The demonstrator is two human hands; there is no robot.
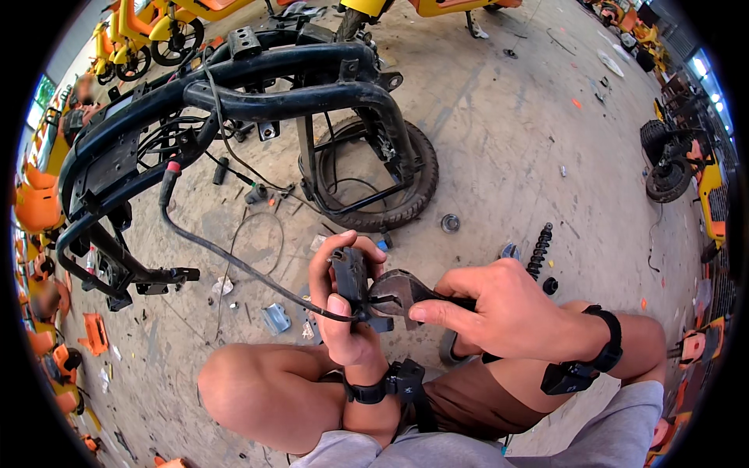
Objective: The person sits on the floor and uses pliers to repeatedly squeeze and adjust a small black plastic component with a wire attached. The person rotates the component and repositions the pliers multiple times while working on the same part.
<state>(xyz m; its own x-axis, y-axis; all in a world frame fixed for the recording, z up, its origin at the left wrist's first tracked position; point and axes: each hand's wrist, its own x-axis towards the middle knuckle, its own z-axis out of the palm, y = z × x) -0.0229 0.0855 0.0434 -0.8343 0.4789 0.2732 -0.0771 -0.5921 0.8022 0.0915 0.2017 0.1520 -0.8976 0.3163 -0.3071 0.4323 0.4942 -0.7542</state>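
My left hand (341,331) is wrapped round a black box-like part (349,273), held upright in front of my knees. A black cable (234,261) runs from the lower end of this part up and left to a thick plug with a red tip (172,167). In my right hand (507,308) is a pair of pincers (399,290) with dark, worn jaws. Its jaws meet the right side of the black part, close to the cable's end. Whether they bite on the cable or the casing I cannot tell.
A black scooter frame (273,62) stands ahead and left, beside a tyre (425,168). On the concrete floor lie a shock absorber (539,249), a metal ring (450,223) and a blue bracket (275,318). Yellow scooters (173,35) stand at the back.
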